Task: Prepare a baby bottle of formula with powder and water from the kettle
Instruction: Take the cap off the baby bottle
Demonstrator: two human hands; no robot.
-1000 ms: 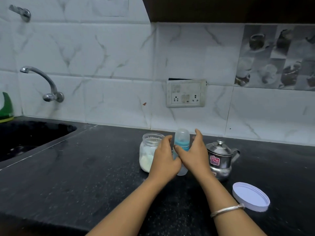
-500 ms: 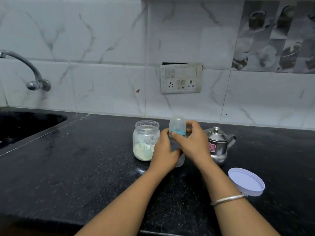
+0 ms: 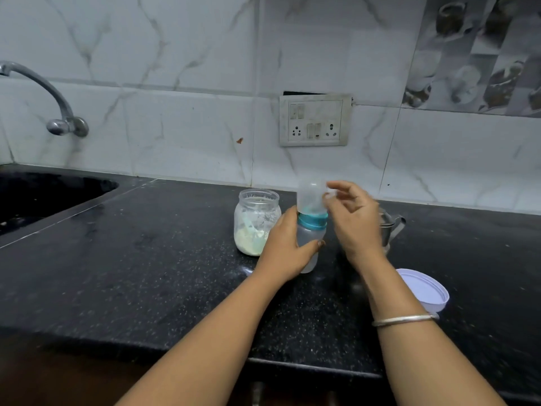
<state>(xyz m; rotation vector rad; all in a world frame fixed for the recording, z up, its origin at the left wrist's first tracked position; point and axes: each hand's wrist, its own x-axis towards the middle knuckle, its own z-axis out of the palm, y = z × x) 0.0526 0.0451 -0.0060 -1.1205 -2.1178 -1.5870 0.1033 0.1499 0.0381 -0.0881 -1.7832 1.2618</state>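
A small baby bottle (image 3: 310, 234) with a teal collar stands upright on the black counter. My left hand (image 3: 288, 249) is wrapped round its lower body. My right hand (image 3: 352, 221) pinches the clear dome cap (image 3: 311, 196), which sits slightly raised above the teal collar. Left of the bottle stands an open glass jar (image 3: 256, 221) with pale powder and a scoop inside. The steel kettle (image 3: 390, 230) stands behind my right hand, mostly hidden by it.
A white jar lid (image 3: 423, 288) lies upside down on the black granite counter (image 3: 131, 273) at the right. A dark sink (image 3: 44, 197) and a wall tap (image 3: 55, 104) are at the left. A socket plate (image 3: 314, 120) is on the tiled wall.
My right hand has moved from the bottle's side up to the clear cap and lifted it a little off the collar. My left hand stays on the bottle. The camera has moved closer.
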